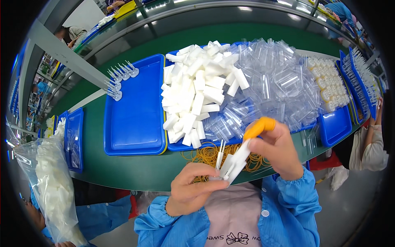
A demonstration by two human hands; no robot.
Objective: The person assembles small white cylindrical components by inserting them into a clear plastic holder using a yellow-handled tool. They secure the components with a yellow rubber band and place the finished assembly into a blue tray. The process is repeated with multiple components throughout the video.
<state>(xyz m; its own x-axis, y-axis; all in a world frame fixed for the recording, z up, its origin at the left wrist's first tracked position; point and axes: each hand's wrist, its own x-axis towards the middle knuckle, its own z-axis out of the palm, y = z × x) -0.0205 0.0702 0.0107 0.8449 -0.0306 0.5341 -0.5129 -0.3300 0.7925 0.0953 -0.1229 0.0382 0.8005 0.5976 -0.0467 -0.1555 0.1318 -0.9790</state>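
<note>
In front of my chest, my left hand (193,187) is closed on a small clear-based part with a thin upright stem (220,155). My right hand (277,148), an orange finger cot (259,128) on one finger, pinches the upper end of a white slotted piece (236,165). That piece slants down to my left fingertips, against the stemmed part; whether the two are joined I cannot tell. Just beyond my hands lie tangled tan rubber bands (207,155). Behind them are a heap of white soft-looking blocks (197,88) and a heap of clear plastic sleeves (271,82).
At the left, a blue tray (133,119) holds several stemmed parts (123,72) in its far corner. White clustered parts (327,82) and a small blue tray (335,125) lie right. A bulging clear bag (53,185) stands near left; a metal post (68,53) rises beyond. Co-workers sit on both sides.
</note>
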